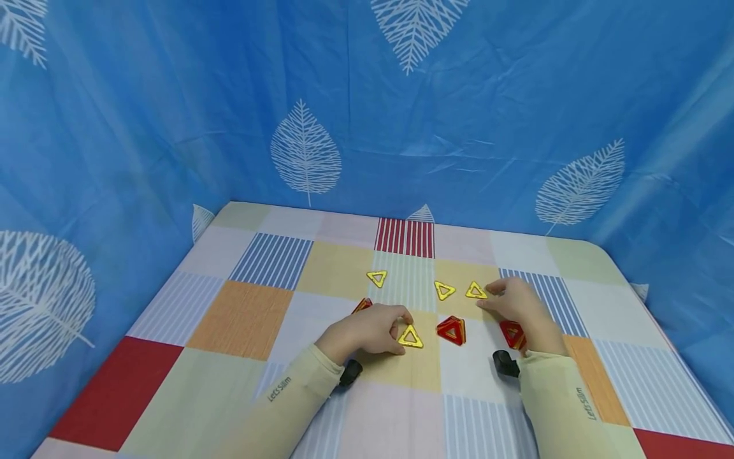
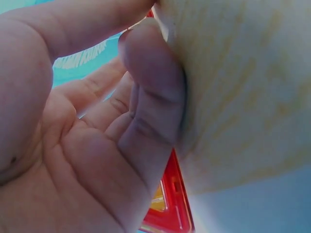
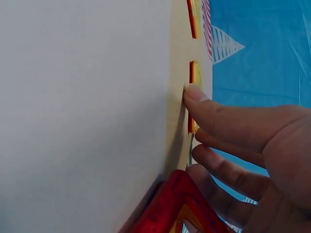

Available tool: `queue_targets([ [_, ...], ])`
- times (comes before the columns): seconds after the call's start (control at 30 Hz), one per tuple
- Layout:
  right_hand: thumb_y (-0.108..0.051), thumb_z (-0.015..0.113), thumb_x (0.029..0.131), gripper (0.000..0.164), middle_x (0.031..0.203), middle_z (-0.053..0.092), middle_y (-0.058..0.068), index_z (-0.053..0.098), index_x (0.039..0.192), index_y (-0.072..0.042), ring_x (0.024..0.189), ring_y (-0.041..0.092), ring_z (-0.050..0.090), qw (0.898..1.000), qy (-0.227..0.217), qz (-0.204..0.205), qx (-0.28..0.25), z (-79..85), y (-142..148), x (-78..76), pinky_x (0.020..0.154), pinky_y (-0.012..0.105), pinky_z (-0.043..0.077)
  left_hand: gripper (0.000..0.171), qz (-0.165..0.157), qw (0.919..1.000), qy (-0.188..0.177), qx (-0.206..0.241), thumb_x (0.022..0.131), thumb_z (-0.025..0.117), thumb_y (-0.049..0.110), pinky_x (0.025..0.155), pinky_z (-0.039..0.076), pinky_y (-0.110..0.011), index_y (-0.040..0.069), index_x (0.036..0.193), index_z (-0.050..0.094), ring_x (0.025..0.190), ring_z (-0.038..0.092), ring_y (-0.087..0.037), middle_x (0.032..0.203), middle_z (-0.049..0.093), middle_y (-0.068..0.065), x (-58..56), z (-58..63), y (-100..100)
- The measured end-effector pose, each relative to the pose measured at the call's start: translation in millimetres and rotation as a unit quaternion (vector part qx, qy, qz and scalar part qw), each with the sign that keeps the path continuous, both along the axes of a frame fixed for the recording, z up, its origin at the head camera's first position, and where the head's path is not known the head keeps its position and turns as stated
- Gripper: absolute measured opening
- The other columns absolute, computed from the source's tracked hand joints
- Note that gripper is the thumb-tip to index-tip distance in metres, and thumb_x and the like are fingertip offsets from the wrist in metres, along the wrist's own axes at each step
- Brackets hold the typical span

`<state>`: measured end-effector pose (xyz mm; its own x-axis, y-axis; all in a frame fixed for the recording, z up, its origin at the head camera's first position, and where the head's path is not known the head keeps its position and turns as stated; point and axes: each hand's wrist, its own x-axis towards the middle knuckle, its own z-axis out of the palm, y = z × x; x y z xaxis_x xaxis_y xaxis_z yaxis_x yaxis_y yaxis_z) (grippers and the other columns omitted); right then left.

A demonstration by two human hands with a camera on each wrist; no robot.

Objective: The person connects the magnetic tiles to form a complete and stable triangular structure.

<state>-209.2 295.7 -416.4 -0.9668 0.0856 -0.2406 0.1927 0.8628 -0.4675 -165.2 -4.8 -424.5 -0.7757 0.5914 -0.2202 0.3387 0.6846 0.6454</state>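
Observation:
My left hand [image 1: 373,328] pinches a flat yellow triangular tile [image 1: 410,336] with an open centre, its thumb and forefinger at the left side. In the left wrist view, a curled finger [image 2: 155,92] rests against the tabletop. My right hand [image 1: 518,306] grips the right corner of another yellow triangular tile [image 1: 476,291]. The right wrist view shows this tile's [image 3: 194,70] red edge, with the thumb [image 3: 199,94] across it. Beneath the right wrist sits a red triangular piece [image 1: 513,335], and a second red piece [image 1: 362,306] is partly hidden behind the left hand.
Two more yellow triangular tiles [image 1: 377,278] [image 1: 444,291] lie farther back. Between the hands is a red, raised triangular piece [image 1: 451,330]. A patchwork-patterned cloth [image 1: 155,376] covers the table, and a blue leaf-print curtain [image 1: 355,127] hangs behind and at the sides.

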Motion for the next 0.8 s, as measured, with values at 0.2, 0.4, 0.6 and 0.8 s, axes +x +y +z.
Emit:
queue_targets([
  [0.2,-0.021,0.078,0.09,0.047,0.123,0.059,0.033,0.065,0.124,0.009,0.102,0.042,0.055,1.0,0.013,0.006,0.009,-0.4,-1.2,-0.6,0.084,0.051,0.051,0.045,0.0,1.0,0.004,-0.002,0.086,0.082,0.017,0.054,0.039,-0.023,0.014,0.126,0.062,0.056,0.048,-0.008,0.07,0.056,0.004,-0.2,-0.9,-0.5],
  [0.4,-0.019,0.077,0.09,0.043,0.121,0.061,0.032,0.068,0.122,0.007,0.1,0.04,0.056,1.0,0.018,-0.003,0.012,-1.1,-2.7,-0.2,0.08,0.047,0.053,0.045,0.003,1.0,0.003,-0.002,0.086,0.082,0.017,0.054,0.039,-0.023,0.014,0.126,0.062,0.056,0.048,-0.008,0.07,0.057,0.004,-0.2,-1.7,-0.6],
  [0.6,-0.016,0.078,0.09,0.034,0.114,0.064,0.028,0.072,0.115,0.005,0.091,0.035,0.057,1.0,0.024,-0.003,0.006,-0.5,-2.6,0.6,0.073,0.042,0.053,0.045,0.007,1.0,0.001,-0.002,0.086,0.082,0.018,0.054,0.039,-0.023,0.015,0.126,0.063,0.056,0.048,-0.009,0.07,0.056,0.004,0.3,-2.0,-0.4],
  [0.8,-0.016,0.076,0.091,0.03,0.111,0.064,0.026,0.073,0.113,0.005,0.09,0.035,0.057,0.999,0.032,0.002,0.005,-1.6,-2.1,0.4,0.073,0.042,0.053,0.045,0.005,1.0,0.003,0.001,0.086,0.083,0.017,0.054,0.038,-0.023,0.014,0.126,0.062,0.056,0.048,-0.008,0.07,0.056,0.004,0.0,-1.9,-0.6],
])
